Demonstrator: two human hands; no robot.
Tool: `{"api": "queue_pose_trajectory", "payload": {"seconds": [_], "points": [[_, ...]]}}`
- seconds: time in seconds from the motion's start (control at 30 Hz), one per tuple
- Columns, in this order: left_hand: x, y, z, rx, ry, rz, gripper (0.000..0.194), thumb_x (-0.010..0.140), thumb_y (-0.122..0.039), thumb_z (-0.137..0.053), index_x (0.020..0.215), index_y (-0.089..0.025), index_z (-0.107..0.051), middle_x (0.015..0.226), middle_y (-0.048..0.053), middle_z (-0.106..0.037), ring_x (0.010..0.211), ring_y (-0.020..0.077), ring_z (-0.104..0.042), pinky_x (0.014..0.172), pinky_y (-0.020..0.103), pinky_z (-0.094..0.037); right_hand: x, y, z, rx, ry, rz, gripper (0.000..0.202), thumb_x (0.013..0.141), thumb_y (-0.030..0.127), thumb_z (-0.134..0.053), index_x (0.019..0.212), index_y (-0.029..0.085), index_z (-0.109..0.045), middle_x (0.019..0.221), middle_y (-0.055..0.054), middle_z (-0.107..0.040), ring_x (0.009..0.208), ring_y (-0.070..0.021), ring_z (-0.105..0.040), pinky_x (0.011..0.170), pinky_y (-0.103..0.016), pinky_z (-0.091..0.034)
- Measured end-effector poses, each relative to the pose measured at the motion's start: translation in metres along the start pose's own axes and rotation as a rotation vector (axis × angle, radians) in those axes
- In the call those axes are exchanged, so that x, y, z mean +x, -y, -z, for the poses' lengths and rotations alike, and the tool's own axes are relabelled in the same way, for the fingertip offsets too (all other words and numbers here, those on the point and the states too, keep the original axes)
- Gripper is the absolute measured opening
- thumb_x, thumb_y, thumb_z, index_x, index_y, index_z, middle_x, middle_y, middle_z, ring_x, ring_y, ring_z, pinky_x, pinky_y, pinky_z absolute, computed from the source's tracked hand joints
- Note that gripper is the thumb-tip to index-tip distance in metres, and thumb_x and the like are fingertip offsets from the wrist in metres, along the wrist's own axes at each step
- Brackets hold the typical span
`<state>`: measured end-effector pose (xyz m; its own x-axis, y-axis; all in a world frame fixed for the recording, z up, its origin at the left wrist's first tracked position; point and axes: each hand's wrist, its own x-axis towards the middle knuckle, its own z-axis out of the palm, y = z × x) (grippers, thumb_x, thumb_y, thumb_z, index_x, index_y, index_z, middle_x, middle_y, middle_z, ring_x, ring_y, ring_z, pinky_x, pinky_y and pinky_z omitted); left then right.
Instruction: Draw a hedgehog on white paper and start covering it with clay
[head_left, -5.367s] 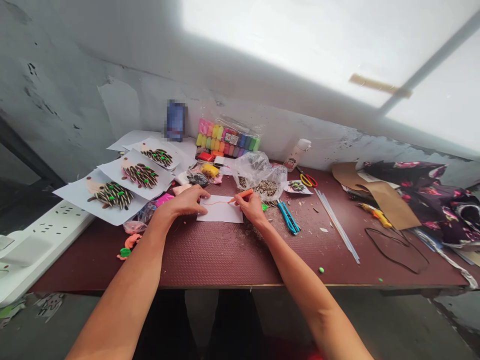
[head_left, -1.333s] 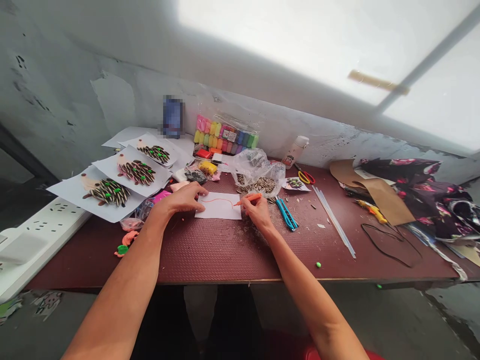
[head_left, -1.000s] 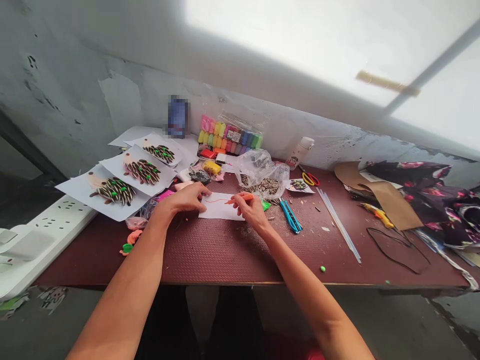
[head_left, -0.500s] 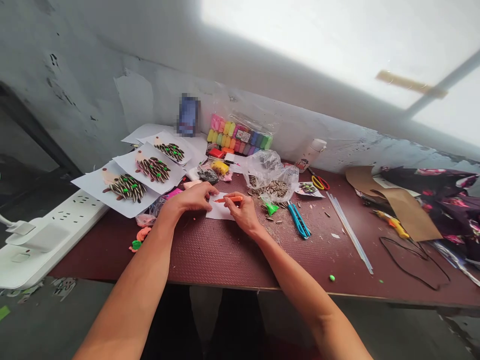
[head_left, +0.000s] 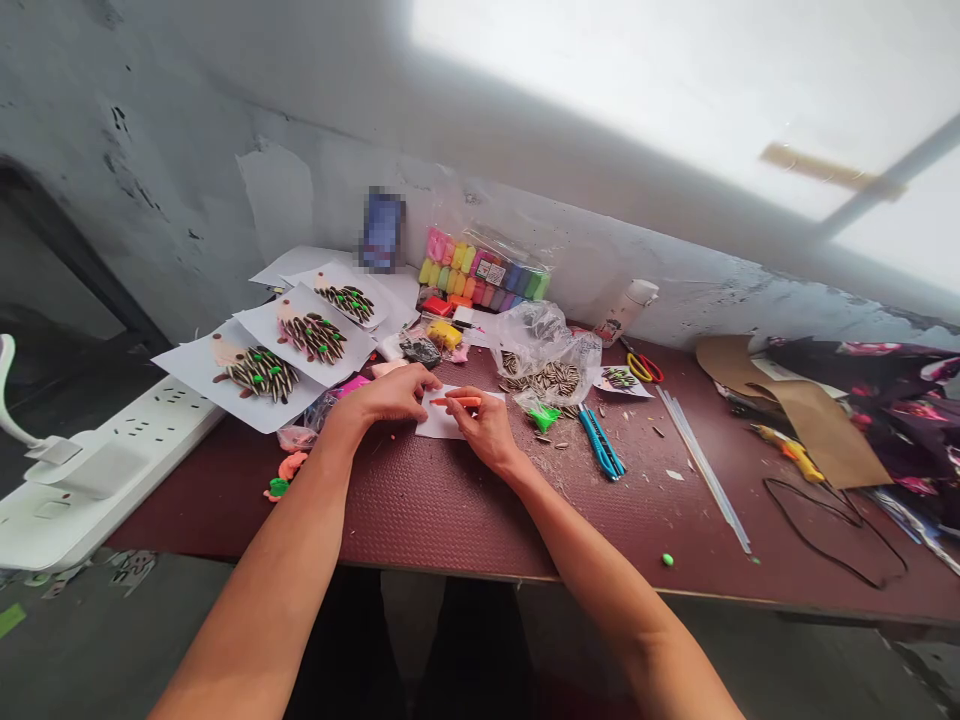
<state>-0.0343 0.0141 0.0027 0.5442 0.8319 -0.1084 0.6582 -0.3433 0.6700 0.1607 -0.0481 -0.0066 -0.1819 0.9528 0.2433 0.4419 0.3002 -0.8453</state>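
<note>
A small white paper lies on the dark red table between my hands. My right hand is closed round an orange pen, its tip pointing left over the paper. On the paper's left edge rests my left hand, fingers bent and apart, pressing down on it. Just right of my hands, a clear bag of striped seeds stands open beside a green lump. To the left, white sheets carry hedgehog shapes made of seeds with green bits.
Behind sit packs of coloured clay and a white bottle. A blue cutter, scissors, clear sticks and a yellow glue gun with its cord lie right. A power strip borders the left.
The whole view has shifted slightly, with things appearing a little further right. Both hands stay at the paper, and the pen is still in my right hand.
</note>
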Motion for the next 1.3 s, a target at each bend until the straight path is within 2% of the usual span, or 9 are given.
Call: {"api": "queue_pose_trajectory", "payload": {"seconds": [0.2,0.37,0.73,1.13,1.3], "points": [[0.0,-0.001,0.0,0.002,-0.003,-0.014,0.063,0.057,-0.025,-0.064,0.118,-0.015,-0.069,0.114,0.01,-0.066,0.098,0.0238,-0.063,0.082,0.03,-0.053,0.001,-0.001,0.0,0.016,0.006,-0.003,0.023,0.091,0.038,-0.059,0.092,0.02,-0.074,0.087,-0.006,-0.077,0.073,-0.0169,-0.067,0.067,-0.025,-0.048],[0.0,-0.002,-0.001,0.016,-0.009,-0.002,0.06,0.058,-0.028,-0.066,0.117,-0.019,-0.069,0.116,0.008,-0.067,0.098,0.0233,-0.063,0.081,0.029,-0.053,0.002,0.0,0.002,-0.002,0.034,-0.002,0.026,0.091,0.039,-0.059,0.093,0.019,-0.074,0.085,-0.006,-0.077,0.072,-0.0163,-0.067,0.066,-0.024,-0.047],[-0.002,-0.005,-0.001,0.011,-0.007,0.028,0.059,0.057,-0.028,-0.066,0.116,-0.017,-0.067,0.119,0.009,-0.065,0.102,0.0254,-0.063,0.082,0.03,-0.054,-0.001,-0.001,0.007,-0.015,0.065,0.045,0.028,0.093,0.037,-0.057,0.092,0.017,-0.077,0.09,-0.007,-0.078,0.073,-0.0156,-0.066,0.065,-0.023,-0.046],[0.003,0.004,-0.003,0.027,-0.01,0.011,0.059,0.058,-0.026,-0.066,0.116,-0.017,-0.067,0.118,0.009,-0.066,0.101,0.0251,-0.064,0.085,0.031,-0.054,-0.009,-0.003,0.015,-0.034,0.052,0.018,0.025,0.092,0.033,-0.06,0.089,0.016,-0.078,0.079,-0.006,-0.077,0.069,-0.016,-0.068,0.064,-0.024,-0.046],[0.002,0.004,-0.002,0.035,-0.008,0.016,0.058,0.058,-0.025,-0.066,0.116,-0.018,-0.068,0.117,0.008,-0.067,0.1,0.025,-0.064,0.088,0.032,-0.053,-0.016,0.0,0.021,-0.023,0.059,0.018,0.026,0.093,0.031,-0.059,0.086,0.017,-0.08,0.088,-0.007,-0.078,0.072,-0.0153,-0.069,0.065,-0.023,-0.047]]}}
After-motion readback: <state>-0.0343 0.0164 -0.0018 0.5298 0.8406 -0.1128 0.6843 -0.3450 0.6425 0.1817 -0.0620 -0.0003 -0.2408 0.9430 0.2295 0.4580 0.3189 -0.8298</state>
